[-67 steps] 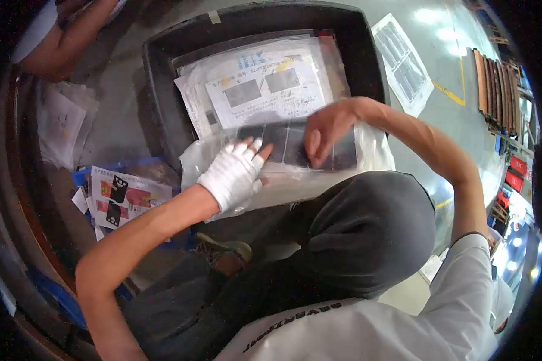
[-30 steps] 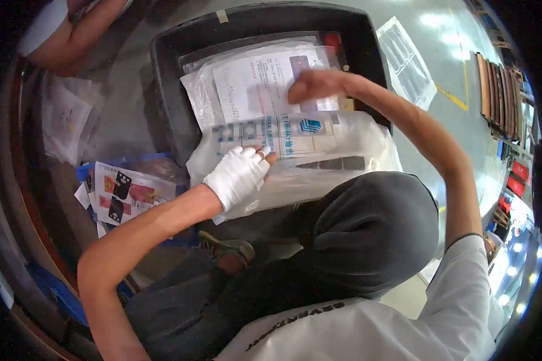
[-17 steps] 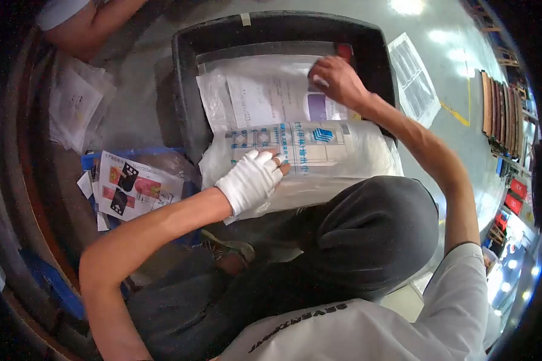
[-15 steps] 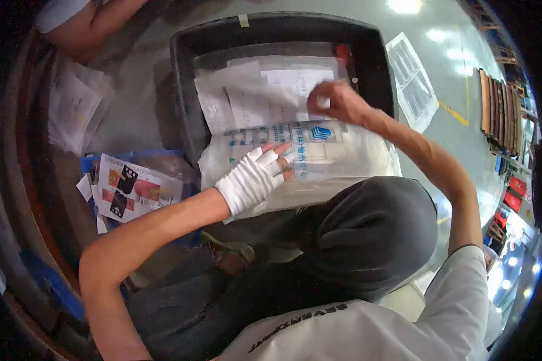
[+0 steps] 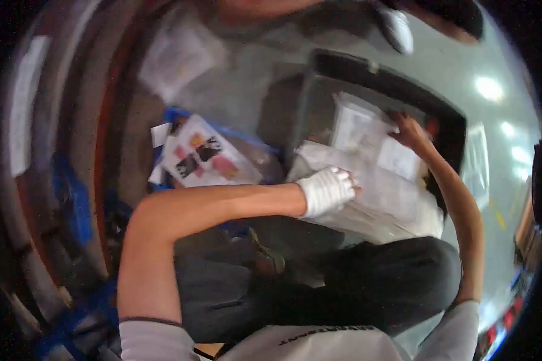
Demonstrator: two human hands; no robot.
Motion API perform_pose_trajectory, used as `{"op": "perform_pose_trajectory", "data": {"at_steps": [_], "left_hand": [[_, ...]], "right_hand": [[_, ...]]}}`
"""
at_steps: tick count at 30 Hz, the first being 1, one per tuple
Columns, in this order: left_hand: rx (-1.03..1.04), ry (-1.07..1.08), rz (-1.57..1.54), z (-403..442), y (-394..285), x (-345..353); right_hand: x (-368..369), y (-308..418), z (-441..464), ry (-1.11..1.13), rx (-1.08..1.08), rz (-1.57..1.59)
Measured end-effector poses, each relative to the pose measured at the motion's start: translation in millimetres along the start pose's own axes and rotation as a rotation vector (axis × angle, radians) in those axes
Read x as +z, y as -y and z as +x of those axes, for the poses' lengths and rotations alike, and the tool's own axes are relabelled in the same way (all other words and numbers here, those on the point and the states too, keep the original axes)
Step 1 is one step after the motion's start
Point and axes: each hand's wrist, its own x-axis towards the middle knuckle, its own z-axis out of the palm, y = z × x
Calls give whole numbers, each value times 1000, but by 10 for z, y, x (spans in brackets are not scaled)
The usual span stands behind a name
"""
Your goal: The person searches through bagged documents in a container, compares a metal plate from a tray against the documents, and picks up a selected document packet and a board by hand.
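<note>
A black bin point(image 5: 304, 114) stands in front of my knees, with papers in clear plastic sleeves point(image 5: 358, 123) inside. Over its near side lies a pile of whitish plastic bags point(image 5: 397, 207), its print smeared by motion. My left hand point(image 5: 331, 191), in a white fingerless glove, rests on the left part of this pile; its fingers are blurred. Farther back in the bin, my right hand point(image 5: 408, 130) is bare and touches or hovers over the upper edge of the sleeved papers. Whether its fingers grip a sheet cannot be made out.
Left of the bin, a printed sheet with red and black pictures point(image 5: 208, 159) lies on a blue container point(image 5: 177, 114). Plastic-sleeved papers point(image 5: 180, 57) lie farther back on the floor. Another sleeved sheet point(image 5: 477, 162) is right of the bin. Another person's shoe point(image 5: 397, 31) shows at the top.
The view has swung left, so the bin appears farther right and tilted. My right hand has moved toward the bin's back, over the papers. My left hand has stayed on the pile.
</note>
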Motion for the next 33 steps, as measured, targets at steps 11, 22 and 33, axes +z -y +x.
{"op": "perform_pose_trajectory", "data": {"at_steps": [11, 22, 33], "left_hand": [[-1193, -580, 36, -2166, 2098, -1125], [-1875, -1375, -696, -4092, 4114, -732], [-1958, -1545, -801, -3864, 5209, -596]], "right_hand": [[-1507, 2117, 593, -69, -91, 359], [-628, 3225, 1652, 3, -447, 109], [-512, 3093, 1719, -5, -563, 152]]}}
